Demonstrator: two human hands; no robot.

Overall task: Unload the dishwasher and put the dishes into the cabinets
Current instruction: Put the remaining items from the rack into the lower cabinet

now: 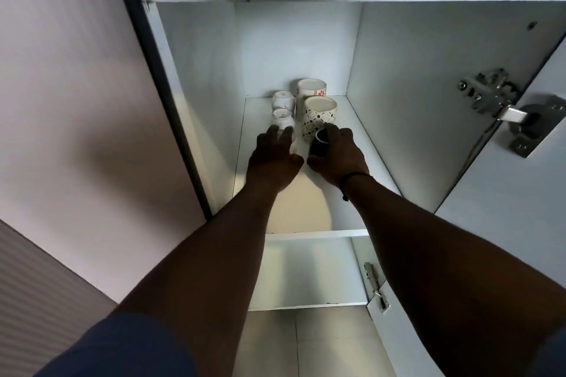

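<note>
Both arms reach up into an open white wall cabinet (202, 76), with the hands side by side on its upper shelf (309, 211). The right hand (337, 156) is wrapped around a small dark cup with a white rim (320, 144), fingers curled over its far side and thumb closing in from the near side, so the grip is closed on the cup; the cup is tilted, with its mouth facing toward the back of the cabinet. A thin dark band circles the right wrist. The left hand (272, 159) lies mostly flat with fingers extended and slightly spread, thumb angled out toward the right hand; beneath the fingers something pale and glassy shows, but whether the hand actually grips it or only rests on it cannot be told. Its fingertips (283, 131) reach up against a small white cup (283, 119), behind which sits a second small white cup (283, 100). To the right of those stand two larger mugs: a dotted patterned mug (318, 116) just beyond the right hand, and a white mug with red markings (311, 89) at the back. The cabinet door (520, 193) hangs open at right, its metal hinge (493, 98) in view.
</note>
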